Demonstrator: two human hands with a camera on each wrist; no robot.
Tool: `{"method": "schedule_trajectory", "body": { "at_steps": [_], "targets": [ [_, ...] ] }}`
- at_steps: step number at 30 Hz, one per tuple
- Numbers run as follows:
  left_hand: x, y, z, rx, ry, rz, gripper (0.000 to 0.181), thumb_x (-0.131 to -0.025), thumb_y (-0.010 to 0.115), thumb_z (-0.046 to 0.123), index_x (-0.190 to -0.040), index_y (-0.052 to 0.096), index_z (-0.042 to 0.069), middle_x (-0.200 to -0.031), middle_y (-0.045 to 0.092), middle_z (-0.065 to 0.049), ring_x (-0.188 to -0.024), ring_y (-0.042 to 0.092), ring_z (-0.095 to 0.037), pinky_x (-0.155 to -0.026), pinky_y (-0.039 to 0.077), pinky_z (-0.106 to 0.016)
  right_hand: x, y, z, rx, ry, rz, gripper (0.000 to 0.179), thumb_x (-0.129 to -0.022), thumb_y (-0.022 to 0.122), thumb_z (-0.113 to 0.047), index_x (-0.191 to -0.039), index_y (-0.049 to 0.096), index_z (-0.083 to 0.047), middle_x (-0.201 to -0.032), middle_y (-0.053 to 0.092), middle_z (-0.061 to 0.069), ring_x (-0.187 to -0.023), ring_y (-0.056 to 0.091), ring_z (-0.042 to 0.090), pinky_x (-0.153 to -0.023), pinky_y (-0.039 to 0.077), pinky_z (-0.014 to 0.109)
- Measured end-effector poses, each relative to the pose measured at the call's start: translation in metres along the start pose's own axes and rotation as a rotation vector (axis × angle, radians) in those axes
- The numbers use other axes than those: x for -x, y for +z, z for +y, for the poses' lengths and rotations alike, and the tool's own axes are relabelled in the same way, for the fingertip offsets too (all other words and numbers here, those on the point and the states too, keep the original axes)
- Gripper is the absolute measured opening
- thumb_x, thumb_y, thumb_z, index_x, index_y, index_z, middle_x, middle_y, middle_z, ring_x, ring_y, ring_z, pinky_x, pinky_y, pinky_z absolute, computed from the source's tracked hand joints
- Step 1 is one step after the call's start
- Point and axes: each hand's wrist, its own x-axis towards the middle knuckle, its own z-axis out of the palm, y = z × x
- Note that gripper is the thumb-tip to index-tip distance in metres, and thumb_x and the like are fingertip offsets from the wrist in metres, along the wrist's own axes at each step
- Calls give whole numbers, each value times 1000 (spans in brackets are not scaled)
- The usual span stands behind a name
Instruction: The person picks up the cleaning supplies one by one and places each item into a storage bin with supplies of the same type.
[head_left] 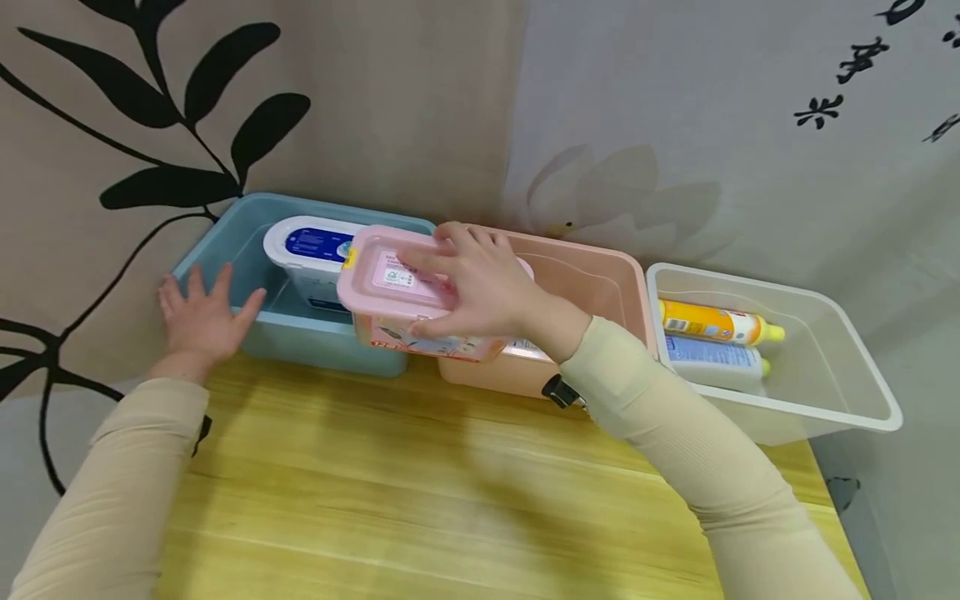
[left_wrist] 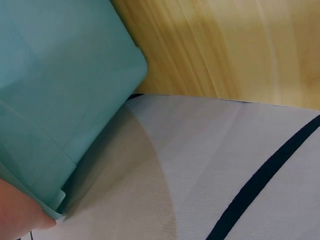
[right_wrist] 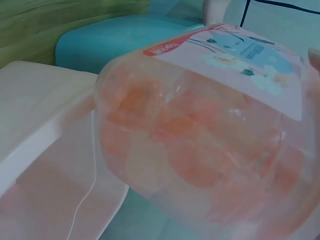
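Observation:
My right hand (head_left: 483, 283) grips a clear plastic tub with a pink lid (head_left: 367, 287) from above, thumb on its near side. In the right wrist view the tub (right_wrist: 200, 145) has a flowered label and pinkish-orange contents, tilted above the pink bin. The tub overlaps the gap between the blue bin (head_left: 322, 337) and the pink bin (head_left: 600, 267) in the head view. Fingers spread, my left hand (head_left: 201, 321) rests on the blue bin's left front corner. Inside that bin stands a white container with a dark blue label (head_left: 311, 243), partly behind the tub.
A white bin (head_left: 825, 358) at the right holds a yellow bottle (head_left: 705, 322) and a white bottle with a blue label (head_left: 712, 362). The three bins line the back of a wooden table (head_left: 360, 492), against a curtain (head_left: 420, 100) printed with dark leaves.

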Motion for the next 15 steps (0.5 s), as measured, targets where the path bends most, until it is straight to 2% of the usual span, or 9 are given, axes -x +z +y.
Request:
{"method": "schedule_trajectory", "body": {
  "at_steps": [8, 15],
  "targets": [
    [-1, 3, -1, 4, 11, 20, 85, -93, 14, 64, -148, 12, -1, -147, 0, -41, -132, -10, -63, -108, -10, -67, -26, 1, -6, 15, 9, -1, 78, -72, 58, -69, -141, 40, -36, -135, 41, 5, -114, 39, 22, -85, 33, 36],
    [2, -1, -2, 41, 17, 47, 85, -95, 13, 59, -146, -4, -8, -145, -3, -44, -134, -9, -60, -110, -8, -64, -47, 2, -13, 13, 28, -6, 80, -72, 57, -72, -141, 39, -38, -134, 42, 3, -113, 40, 21, -84, 33, 35]
  ]
}}
